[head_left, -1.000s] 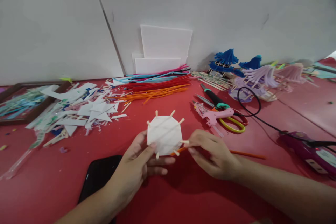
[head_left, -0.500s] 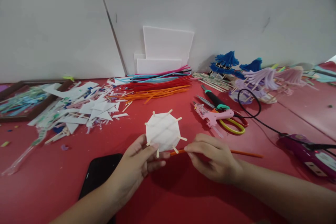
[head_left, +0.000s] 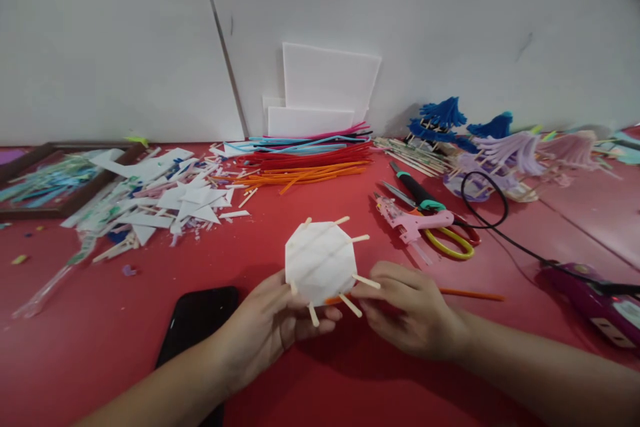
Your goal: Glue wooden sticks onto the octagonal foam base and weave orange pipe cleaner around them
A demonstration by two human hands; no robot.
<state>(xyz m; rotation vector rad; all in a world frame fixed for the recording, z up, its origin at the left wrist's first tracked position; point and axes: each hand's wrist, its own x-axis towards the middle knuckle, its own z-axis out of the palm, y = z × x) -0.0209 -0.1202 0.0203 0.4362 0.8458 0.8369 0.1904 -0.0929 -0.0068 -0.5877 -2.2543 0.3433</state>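
Note:
A white octagonal foam or card piece [head_left: 320, 261] with several short wooden sticks standing around its edge is tilted up in front of me. My left hand [head_left: 273, 320] grips it at the lower left, thumb near one stick and fingers behind and below. My right hand [head_left: 413, 310] is closed on an orange pipe cleaner [head_left: 473, 294], whose long end sticks out to the right. The other end of the pipe cleaner reaches behind the octagon's lower edge; whether it touches there is hidden.
A black phone [head_left: 200, 313] lies by my left forearm. Scraps [head_left: 190, 200] and a brown frame [head_left: 50, 213] are left. Pipe cleaners [head_left: 305, 167] lie behind. A pink glue gun [head_left: 415, 221], scissors [head_left: 453, 243], corded power strip [head_left: 590, 307] and small roofed models [head_left: 505, 150] are right.
The octagonal piece has come closer and lower and tilted, so its sticks point more toward me. The right hand stays on the pipe cleaner. The whole view has shifted slightly.

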